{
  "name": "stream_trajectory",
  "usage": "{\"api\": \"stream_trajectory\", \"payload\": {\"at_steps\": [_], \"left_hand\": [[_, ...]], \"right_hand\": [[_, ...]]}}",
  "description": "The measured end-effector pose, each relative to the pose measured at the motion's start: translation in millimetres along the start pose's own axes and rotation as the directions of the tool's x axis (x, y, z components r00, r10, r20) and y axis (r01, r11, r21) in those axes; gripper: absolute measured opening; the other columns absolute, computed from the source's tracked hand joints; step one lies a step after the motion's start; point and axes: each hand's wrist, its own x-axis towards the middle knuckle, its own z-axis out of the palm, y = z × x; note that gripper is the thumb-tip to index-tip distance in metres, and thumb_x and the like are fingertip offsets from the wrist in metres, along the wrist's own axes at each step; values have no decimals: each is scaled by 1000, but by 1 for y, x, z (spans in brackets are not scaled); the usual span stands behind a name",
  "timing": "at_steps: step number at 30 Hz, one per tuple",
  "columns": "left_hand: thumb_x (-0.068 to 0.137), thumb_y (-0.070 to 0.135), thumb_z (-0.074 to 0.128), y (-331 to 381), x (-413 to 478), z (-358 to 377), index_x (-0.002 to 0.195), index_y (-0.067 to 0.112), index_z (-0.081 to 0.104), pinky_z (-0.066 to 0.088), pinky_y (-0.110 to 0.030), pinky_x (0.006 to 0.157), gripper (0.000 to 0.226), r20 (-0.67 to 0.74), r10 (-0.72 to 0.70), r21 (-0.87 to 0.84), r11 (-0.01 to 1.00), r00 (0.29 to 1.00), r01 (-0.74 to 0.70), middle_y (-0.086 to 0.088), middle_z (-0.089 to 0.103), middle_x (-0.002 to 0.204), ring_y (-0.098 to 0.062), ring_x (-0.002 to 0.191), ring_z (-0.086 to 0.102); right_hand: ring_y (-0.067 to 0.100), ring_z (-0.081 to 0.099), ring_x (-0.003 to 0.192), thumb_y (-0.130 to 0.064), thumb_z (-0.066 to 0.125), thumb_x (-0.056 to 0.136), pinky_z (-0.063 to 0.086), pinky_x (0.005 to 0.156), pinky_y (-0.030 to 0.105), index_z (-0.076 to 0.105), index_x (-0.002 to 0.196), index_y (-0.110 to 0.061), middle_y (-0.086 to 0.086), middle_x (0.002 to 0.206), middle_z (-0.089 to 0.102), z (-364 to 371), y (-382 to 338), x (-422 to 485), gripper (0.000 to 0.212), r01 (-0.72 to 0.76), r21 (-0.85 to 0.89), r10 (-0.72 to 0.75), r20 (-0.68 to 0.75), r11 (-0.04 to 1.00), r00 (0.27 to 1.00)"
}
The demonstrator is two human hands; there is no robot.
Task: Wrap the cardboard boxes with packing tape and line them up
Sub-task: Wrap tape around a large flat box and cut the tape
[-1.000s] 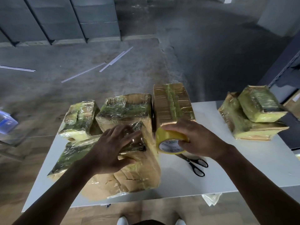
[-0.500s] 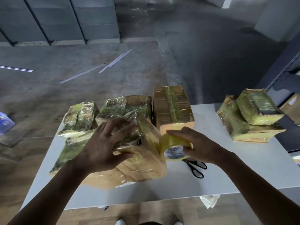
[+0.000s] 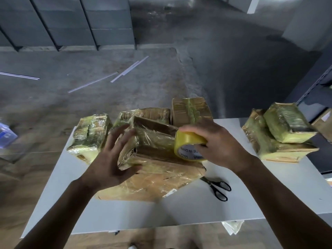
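Right now the wrapping step is going on: the right hand (image 3: 215,144) is gripping the tape roll (image 3: 188,143), fingers curled over its rim, holding it against the right end of the cardboard box (image 3: 154,141). That box is sitting tilted on a flatter taped parcel (image 3: 161,180) on the white table (image 3: 179,209). The left hand (image 3: 109,159) is spreading straight fingers (image 3: 124,139) at the box's left end, gripping nothing. The next move is probably calling for steadying the box and pulling tape round it.
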Motion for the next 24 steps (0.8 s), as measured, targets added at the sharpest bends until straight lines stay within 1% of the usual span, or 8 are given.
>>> {"api": "stream_trajectory", "payload": {"at_steps": [3,5,7,11,16,20,22,24], "left_hand": [[69,60,66,6,5,-20,141,20,32,49,-44,94,89,46,-30,175,984,999,22,-8,28,151,-25,136,36],[69,62,62,14,12,-29,137,19,40,37,-55,106,83,76,-26,328,945,997,0,-7,33,150,-29,140,31],[74,62,59,21,20,-34,133,16,51,26,-58,112,75,112,-6,419,907,994,-42,-4,45,145,-26,142,30],[78,49,71,28,27,-40,130,9,59,30,-56,111,66,173,52,529,837,984,-137,-8,56,136,-27,135,42],[70,47,79,29,23,-34,134,10,55,40,-52,105,78,237,57,571,799,970,-187,-11,52,138,-26,129,49],[68,42,83,15,14,-43,137,10,51,41,-50,105,83,199,54,519,841,979,-152,-9,49,141,-25,130,48],[68,41,82,9,7,-46,138,10,51,41,-49,105,83,184,83,482,861,979,-163,-7,49,141,-25,130,48],[70,42,80,2,-2,-47,135,10,53,42,-48,105,77,145,109,466,869,983,-165,-6,52,140,-24,129,49]], "right_hand": [[13,48,102,-13,65,80,42,79,29,51,125,-48,-13,107,46,1,-10,18,59,-32,-19,33,98,999,995],[8,44,101,-12,62,81,37,79,26,52,124,-49,-13,108,48,4,-17,27,58,-30,10,29,109,1000,994],[4,39,97,-12,61,81,32,77,23,53,124,-48,-13,106,47,6,-22,34,56,4,-28,-1,107,1000,994],[-6,32,92,-10,61,83,29,71,7,58,123,-42,-15,103,43,8,-26,44,52,32,-34,-28,115,999,993],[-9,30,94,-17,57,84,30,70,8,45,129,-50,-23,105,37,11,-33,54,57,68,-44,-60,177,997,982],[-15,35,113,-15,62,85,36,86,13,36,124,-66,-46,121,33,13,-28,49,69,-53,201,16,182,978,983],[-8,40,117,-15,62,83,38,89,12,43,117,-64,-37,126,41,13,-26,46,63,-55,251,13,165,966,986],[-5,47,111,-22,60,78,37,88,9,52,113,-54,-23,117,52,8,-23,46,48,34,167,-59,145,985,988]]}}
